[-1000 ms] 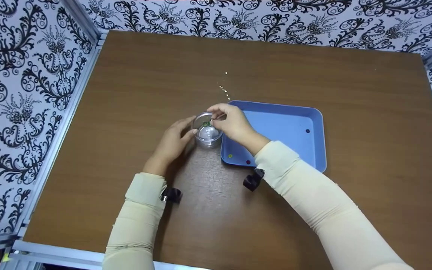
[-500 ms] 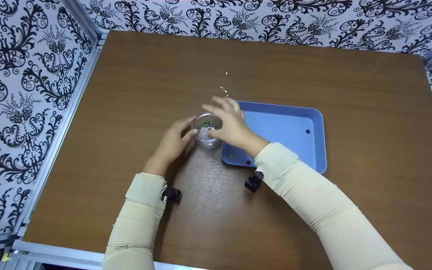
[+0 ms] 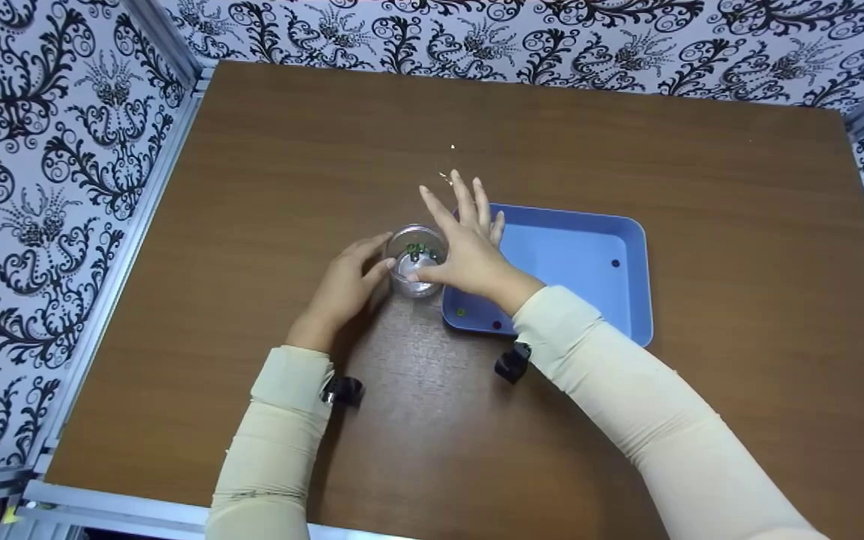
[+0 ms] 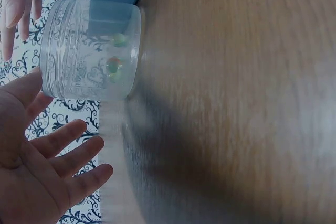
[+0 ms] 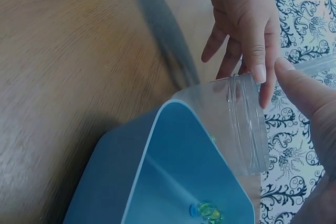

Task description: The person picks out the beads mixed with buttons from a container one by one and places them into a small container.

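A clear plastic jar (image 3: 418,285) stands lidless beside the left end of a blue tray (image 3: 567,217). Several small green beads (image 3: 417,248) lie in it; the left wrist view shows a reddish spot among them. The left hand (image 3: 349,285) touches the jar's left side at the rim with thumb and index finger, its other fingers spread apart. Over the jar's right side and the tray's left end is the right hand (image 3: 469,255), fingers stretched and fanned, thumb tip at the jar's rim. Nothing shows between its fingers.
In the tray are a yellow-green bead (image 3: 460,312), a dark red bead (image 3: 497,325) and a dark bead (image 3: 615,263). Small pale glints (image 3: 445,178) dot the brown table (image 3: 312,150) behind the tray. Patterned panels (image 3: 477,37) border the table.
The right hand's pinched fingers have opened and spread out over the jar and tray edge. More beads now show in the jar. The left hand has stayed in place.
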Available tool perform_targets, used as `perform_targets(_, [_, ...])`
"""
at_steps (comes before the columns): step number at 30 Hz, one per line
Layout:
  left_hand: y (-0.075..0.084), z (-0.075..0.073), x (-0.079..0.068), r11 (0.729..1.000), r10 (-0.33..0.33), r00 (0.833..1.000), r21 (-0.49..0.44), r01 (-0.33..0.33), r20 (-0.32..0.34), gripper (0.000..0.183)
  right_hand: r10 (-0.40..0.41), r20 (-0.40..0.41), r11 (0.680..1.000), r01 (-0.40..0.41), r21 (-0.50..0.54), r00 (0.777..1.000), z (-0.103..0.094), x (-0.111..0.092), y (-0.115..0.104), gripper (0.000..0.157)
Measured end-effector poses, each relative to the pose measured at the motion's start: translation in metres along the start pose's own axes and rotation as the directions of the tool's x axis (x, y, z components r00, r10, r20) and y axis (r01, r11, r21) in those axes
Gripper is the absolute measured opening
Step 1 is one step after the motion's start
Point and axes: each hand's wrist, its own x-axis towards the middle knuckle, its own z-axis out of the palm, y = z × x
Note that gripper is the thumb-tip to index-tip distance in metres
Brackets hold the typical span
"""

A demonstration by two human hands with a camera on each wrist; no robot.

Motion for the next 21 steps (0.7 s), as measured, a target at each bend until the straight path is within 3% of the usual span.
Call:
perform_targets(9, [-0.001, 0.001, 0.000, 1.000, -0.012, 1.000, 0.001, 0.012, 0.005, 0.047, 0.015, 0.016, 0.999, -0.015, -0.033, 1.000, -0.007, -0.003, 0.007, 0.112])
perform_targets(21, [0.000, 0.001, 0.000, 1.000, -0.011, 1.000, 0.003, 0.011, 0.000, 0.047, 0.034, -0.016, 0.996, -0.032, 0.080, 0.999, -0.013, -0.005, 0.022, 0.106])
